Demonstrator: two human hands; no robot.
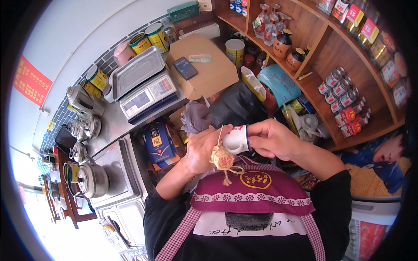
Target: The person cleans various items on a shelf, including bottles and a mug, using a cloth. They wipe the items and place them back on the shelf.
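Note:
My left hand grips a small white mug with a dark blue rim and red print. The mug lies on its side, its mouth facing right and its handle towards me. At that mouth is my right hand, with fingers at the rim and partly inside. A round, paper-covered piece with red print, bound with twine, hangs against my left hand. Just beyond that hand is a crumpled grey-purple cloth; whether I hold it is hidden. Below is my maroon apron.
On the steel counter stand a digital scale with a tray and several metal kettles. A phone rests on a cardboard box. Wooden shelves with bottles and cans curve around the right. A blue carton stands below the counter.

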